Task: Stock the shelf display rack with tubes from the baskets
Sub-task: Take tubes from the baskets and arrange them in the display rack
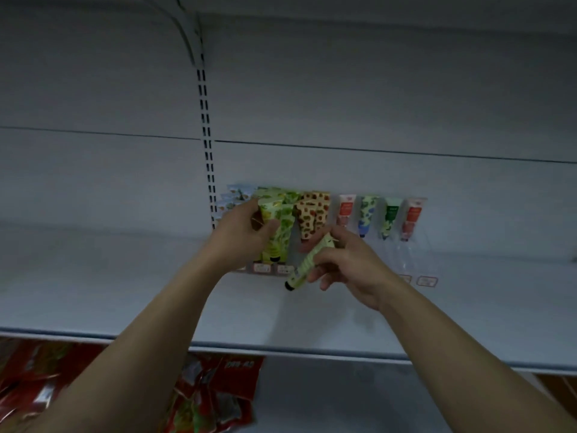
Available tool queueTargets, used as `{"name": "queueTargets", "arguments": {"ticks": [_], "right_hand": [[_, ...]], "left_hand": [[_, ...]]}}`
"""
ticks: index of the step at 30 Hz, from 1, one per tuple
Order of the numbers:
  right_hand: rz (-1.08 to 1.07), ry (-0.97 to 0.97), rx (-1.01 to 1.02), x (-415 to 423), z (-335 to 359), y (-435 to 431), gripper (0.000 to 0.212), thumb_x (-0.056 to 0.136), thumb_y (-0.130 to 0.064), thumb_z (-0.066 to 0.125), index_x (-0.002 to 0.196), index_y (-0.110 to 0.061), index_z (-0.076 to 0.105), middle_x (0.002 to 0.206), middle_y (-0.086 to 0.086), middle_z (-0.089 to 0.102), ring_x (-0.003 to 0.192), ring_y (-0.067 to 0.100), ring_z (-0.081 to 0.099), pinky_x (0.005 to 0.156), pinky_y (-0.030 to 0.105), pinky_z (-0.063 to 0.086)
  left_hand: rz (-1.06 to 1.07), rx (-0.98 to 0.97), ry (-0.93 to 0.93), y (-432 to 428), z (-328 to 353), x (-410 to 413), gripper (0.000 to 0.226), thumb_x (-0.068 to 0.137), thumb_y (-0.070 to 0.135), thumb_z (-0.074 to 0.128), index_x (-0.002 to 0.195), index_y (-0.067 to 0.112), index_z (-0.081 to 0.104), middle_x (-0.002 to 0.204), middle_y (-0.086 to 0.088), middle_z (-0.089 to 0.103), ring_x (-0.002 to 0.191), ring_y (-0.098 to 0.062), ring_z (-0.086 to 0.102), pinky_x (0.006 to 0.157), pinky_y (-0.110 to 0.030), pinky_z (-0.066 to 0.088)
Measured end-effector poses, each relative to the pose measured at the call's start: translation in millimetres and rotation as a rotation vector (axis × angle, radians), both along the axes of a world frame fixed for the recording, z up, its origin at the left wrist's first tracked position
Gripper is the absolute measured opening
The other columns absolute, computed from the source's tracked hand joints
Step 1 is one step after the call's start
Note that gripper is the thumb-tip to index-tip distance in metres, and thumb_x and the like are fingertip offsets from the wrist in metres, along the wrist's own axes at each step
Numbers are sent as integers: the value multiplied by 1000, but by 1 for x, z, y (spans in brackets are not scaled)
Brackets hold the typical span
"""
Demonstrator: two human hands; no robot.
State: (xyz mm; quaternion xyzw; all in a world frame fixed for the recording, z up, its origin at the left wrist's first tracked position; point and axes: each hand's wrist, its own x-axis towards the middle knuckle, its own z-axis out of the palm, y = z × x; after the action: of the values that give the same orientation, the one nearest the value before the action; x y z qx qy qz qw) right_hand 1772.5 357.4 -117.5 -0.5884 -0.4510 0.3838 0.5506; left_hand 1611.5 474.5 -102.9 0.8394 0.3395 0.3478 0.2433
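A pale grey metal shelf (125, 292) carries a clear plastic display rack (406, 257) of upright tubes. The left grip (243, 232) clasps a yellow-green leaf-printed tube (271, 214) in the rack; the right grip (346, 264) holds a tilted pale green black-capped tube (304, 265) before orange spotted tubes (312, 217). Red packets (218, 392) lie below.

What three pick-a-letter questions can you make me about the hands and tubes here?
1. Where are the red packets? A) under the shelf B) in a basket C) in a hand
2. What colour is the cap of the striped tube in the right hand? A) white B) black C) red
3. What is the left hand doing? A) hanging empty B) lying flat C) gripping a green tube at the rack

Answers: 1 A, they show below the shelf edge. 2 B, the tube's lower end is black. 3 C, its fingers curl round that tube.
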Motion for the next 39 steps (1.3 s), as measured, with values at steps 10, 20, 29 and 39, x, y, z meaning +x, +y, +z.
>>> {"name": "queueTargets", "arguments": {"ticks": [10, 20, 29, 39], "right_hand": [[-157, -47, 45, 20, -14, 0, 15, 85, -3, 67, 98, -9, 61, 79, 26, 63, 45, 20, 58, 38, 26, 43], [-243, -42, 114, 41, -23, -9, 12, 91, -13, 63, 102, -11, 68, 94, 34, 65, 46, 16, 50, 37, 24, 36], [-224, -39, 144, 39, -17, 9, 12, 91, -12, 63, 102, -8, 65, 54, 13, 59, 37, 13, 47, 37, 22, 34], [-274, -262, 206, 32, 1, 26, 12, 90, -13, 64, 88, -25, 64, 47, -1, 60, 41, 7, 55, 43, 13, 38]], "left_hand": [[-57, -28, 8, -11, -1, 22, 32, 94, 35, 56, 75, 12, 43, 67, -1, 41, 62, -16, 41, 56, -29, 30], [-160, -96, -14, -18, -10, 33, 30, 92, 27, 62, 67, 24, 47, 60, 10, 46, 53, 4, 46, 52, -14, 34], [-106, -125, -20, -4, -9, 13, 19, 91, 31, 63, 80, 16, 60, 81, -4, 66, 80, -20, 63, 70, -35, 48], [45, -260, -244, 27, -4, -31, 8, 90, 19, 64, 97, 15, 65, 95, -10, 71, 90, -26, 67, 85, -47, 54]]}}
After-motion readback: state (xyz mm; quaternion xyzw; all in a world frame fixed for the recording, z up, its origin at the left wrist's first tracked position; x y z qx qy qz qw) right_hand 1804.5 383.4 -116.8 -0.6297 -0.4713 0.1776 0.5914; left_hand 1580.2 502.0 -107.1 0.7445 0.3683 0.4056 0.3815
